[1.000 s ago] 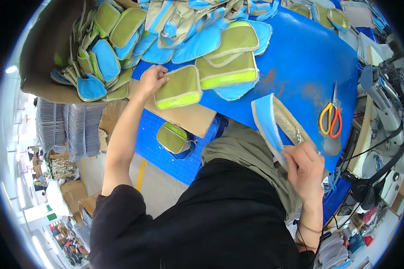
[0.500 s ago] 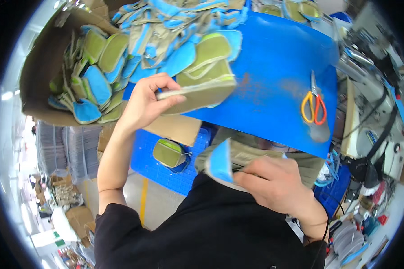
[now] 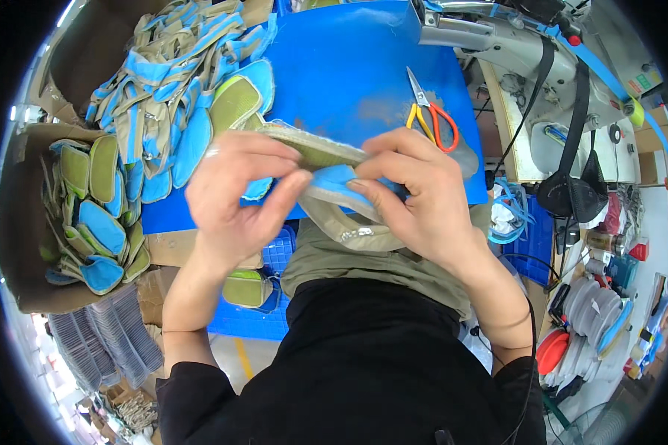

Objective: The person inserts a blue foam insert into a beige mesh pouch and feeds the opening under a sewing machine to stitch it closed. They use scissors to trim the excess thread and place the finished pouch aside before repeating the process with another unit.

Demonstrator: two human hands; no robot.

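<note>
Just above the near edge of the blue worktop, my two hands are close together. My left hand [image 3: 237, 189] pinches the left end of an olive-green fabric panel [image 3: 323, 150] with a pale edge. My right hand [image 3: 423, 196] has thumb and fingers closed on a blue-and-tan fabric strip [image 3: 334, 178], which lies against the panel's near side. The strip's tan part [image 3: 349, 233] loops down below the hands toward my lap. Fingers hide part of where strip and panel meet.
Orange-and-red-handled scissors [image 3: 432, 119] lie on the blue worktop [image 3: 334, 55]. Blue-and-tan strips [image 3: 174, 70] are heaped at the far left. A cardboard box [image 3: 15, 215] at left holds several green and blue panels. Sewing-machine-like equipment [image 3: 519, 52] stands at right.
My right hand has come up from my lap with the strip and met the panel. My left hand has turned the panel. The view has shifted, so the worktop appears farther left.
</note>
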